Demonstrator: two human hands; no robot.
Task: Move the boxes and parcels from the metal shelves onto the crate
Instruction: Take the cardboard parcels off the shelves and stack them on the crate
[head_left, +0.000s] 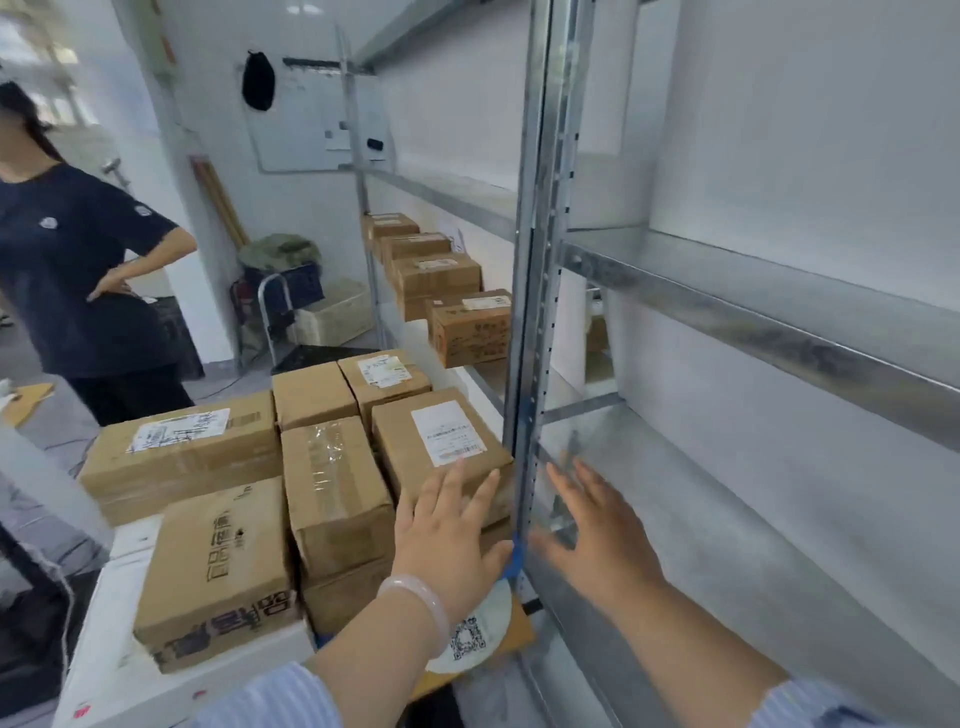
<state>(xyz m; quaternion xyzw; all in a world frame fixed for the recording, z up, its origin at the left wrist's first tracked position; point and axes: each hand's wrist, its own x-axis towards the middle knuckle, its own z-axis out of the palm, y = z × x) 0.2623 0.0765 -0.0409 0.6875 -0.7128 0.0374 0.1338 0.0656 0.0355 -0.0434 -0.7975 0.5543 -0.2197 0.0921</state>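
stack of boxes (332, 483) near left, moved | four boxes (439, 275) on far shelf (485, 375), still to go | left hand (447, 540), right hand (597, 535): fingers spread, holding nothing

Left hand (447, 545), fingers forward: labelled box (441, 441) at the fingertips, stacked on another box.
Left of those fingers: taped box (332, 493); further left, printed box (218, 571) nearest, wide box (182, 452) behind it.
Beyond the fingertips: two boxes (311, 392) side by side, then a row of four boxes (439, 273) on the shelving.
Shelf upright (537, 312): between the two hands.
Right hand (602, 540), fingers spread: over the lower shelf (727, 545); upper shelf (779, 306) above them.
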